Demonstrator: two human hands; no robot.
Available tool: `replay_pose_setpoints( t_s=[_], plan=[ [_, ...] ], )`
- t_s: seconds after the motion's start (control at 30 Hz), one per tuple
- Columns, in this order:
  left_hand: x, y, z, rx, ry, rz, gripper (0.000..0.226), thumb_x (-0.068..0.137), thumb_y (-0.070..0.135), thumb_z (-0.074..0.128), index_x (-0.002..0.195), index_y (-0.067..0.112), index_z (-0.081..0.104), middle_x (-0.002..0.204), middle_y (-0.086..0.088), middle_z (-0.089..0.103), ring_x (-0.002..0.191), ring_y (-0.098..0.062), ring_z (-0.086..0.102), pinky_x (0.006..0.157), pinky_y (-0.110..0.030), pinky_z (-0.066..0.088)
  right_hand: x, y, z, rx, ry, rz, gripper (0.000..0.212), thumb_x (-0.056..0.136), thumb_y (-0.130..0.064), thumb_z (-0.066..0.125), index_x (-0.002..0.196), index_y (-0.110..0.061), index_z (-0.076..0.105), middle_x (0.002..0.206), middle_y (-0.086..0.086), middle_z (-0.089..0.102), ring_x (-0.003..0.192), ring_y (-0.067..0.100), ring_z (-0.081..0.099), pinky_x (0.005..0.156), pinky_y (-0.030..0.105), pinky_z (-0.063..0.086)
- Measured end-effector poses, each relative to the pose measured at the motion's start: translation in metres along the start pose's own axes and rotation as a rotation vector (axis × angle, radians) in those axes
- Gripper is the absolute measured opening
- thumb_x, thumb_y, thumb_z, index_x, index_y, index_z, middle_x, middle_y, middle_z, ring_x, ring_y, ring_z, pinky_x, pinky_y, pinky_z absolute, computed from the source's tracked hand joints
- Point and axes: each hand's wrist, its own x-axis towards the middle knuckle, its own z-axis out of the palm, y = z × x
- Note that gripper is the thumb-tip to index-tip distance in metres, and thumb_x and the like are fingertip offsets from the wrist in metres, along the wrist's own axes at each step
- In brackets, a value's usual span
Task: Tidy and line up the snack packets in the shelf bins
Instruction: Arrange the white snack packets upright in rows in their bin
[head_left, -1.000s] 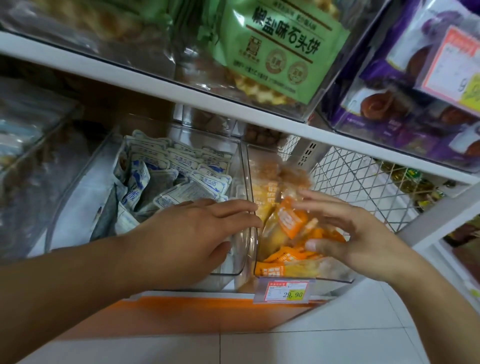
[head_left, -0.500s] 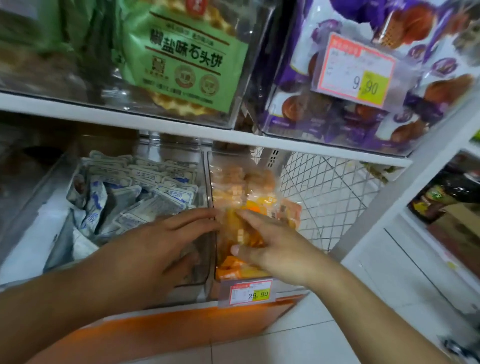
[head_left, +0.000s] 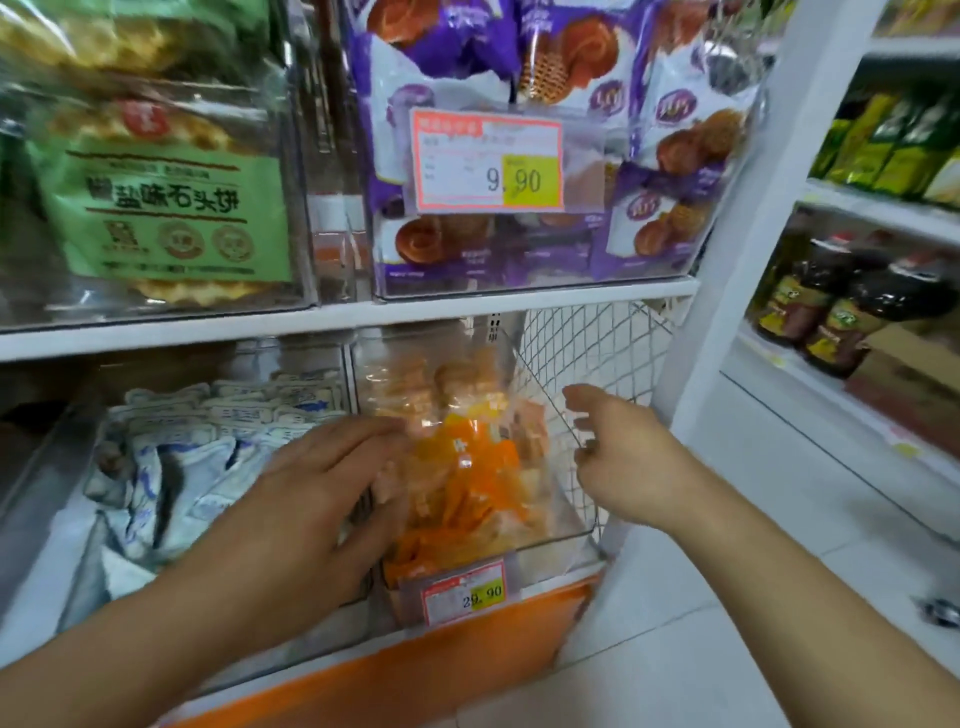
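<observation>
Left hand (head_left: 317, 499) spread flat, fingers straight, laid across the divider between two clear bins, fingertips touching the orange and clear snack packets (head_left: 467, 483). Right hand (head_left: 618, 457) at the right wall of the clear plastic bin (head_left: 561, 545), fingers loosely curled; holding the rim or merely beside it, cannot tell. Orange packets piled loosely in that bin on the lower shelf, tilted at mixed angles. Red-framed price tag reading 29.90 (head_left: 465, 595) clipped to the bin's front. Just to the left, white and blue snack packets (head_left: 171, 457) lying jumbled in a neighbouring clear bin. White wire mesh panel (head_left: 597, 353) behind and right of the orange packets. On the upper white shelf (head_left: 363, 314), green-labelled wafer packets (head_left: 171, 208) on the left, purple pastry packets (head_left: 649, 208) on the right with a 9.90 tag (head_left: 488, 161). Dark bottles (head_left: 831, 312) on a separate shelf far right.
</observation>
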Motion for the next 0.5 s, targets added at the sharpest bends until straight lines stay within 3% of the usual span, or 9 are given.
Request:
replay_pose_setpoints(
  t_s=[0.1,0.17,0.23,0.3,0.4,0.5],
  plan=[
    [0.041,0.031,0.009,-0.062,-0.11,0.025,0.06,0.097,0.062,0.045,0.152,0.045,0.032,0.157,0.032,0.025,0.141,0.008,0.026,0.107,-0.003,0.016,-0.004,0.022,0.007,0.14,-0.069,0.061,0.042,0.084,-0.01,0.056,0.122,-0.029,0.058,0.111,0.005,0.074,0.096,0.026,0.071,0.09,0.049,0.061],
    [0.072,0.05,0.023,-0.053,-0.235,0.047,0.068,0.095,0.062,0.053,0.154,0.047,0.025,0.16,0.031,0.019,0.143,0.005,0.026,0.109,-0.013,0.023,-0.005,0.03,0.009,0.222,-0.078,0.057,0.037,0.086,-0.006,0.056,0.116,-0.022,0.069,0.101,0.007,0.077,0.091,0.032,0.074,0.078,0.054,0.064],
    [0.097,0.057,0.043,-0.035,-0.369,0.036,0.084,0.087,0.071,0.058,0.157,0.048,0.018,0.163,0.027,0.016,0.146,-0.001,0.023,0.114,-0.025,0.028,-0.006,0.033,0.008,0.3,-0.094,0.06,0.038,0.092,0.004,0.055,0.122,-0.012,0.071,0.099,0.011,0.078,0.089,0.037,0.075,0.071,0.054,0.065],
    [0.112,0.053,0.061,-0.05,-0.476,0.008,0.089,0.08,0.075,0.061,0.154,0.05,0.02,0.162,0.014,0.031,0.147,-0.013,0.032,0.116,-0.039,0.037,-0.004,0.039,0.007,0.355,-0.11,0.069,0.039,0.094,0.009,0.053,0.125,-0.009,0.069,0.098,0.012,0.077,0.091,0.037,0.076,0.066,0.049,0.065],
    [0.115,0.041,0.072,0.107,-0.508,0.022,0.063,0.083,0.078,0.05,0.134,0.042,0.041,0.127,0.007,0.062,0.121,-0.02,0.059,0.098,-0.044,0.05,-0.001,0.042,0.006,0.414,-0.138,0.095,0.037,0.094,0.002,0.053,0.125,-0.011,0.068,0.092,0.007,0.074,0.09,0.037,0.077,0.06,0.044,0.062],
    [0.11,0.034,0.059,0.236,-0.489,0.053,0.041,0.085,0.075,0.05,0.102,0.037,0.051,0.091,0.014,0.058,0.09,-0.006,0.058,0.084,-0.041,0.053,0.001,0.044,0.005,0.364,-0.153,0.079,0.048,0.076,-0.013,0.058,0.123,-0.017,0.067,0.097,0.011,0.075,0.082,0.032,0.078,0.066,0.055,0.066]
  ],
)
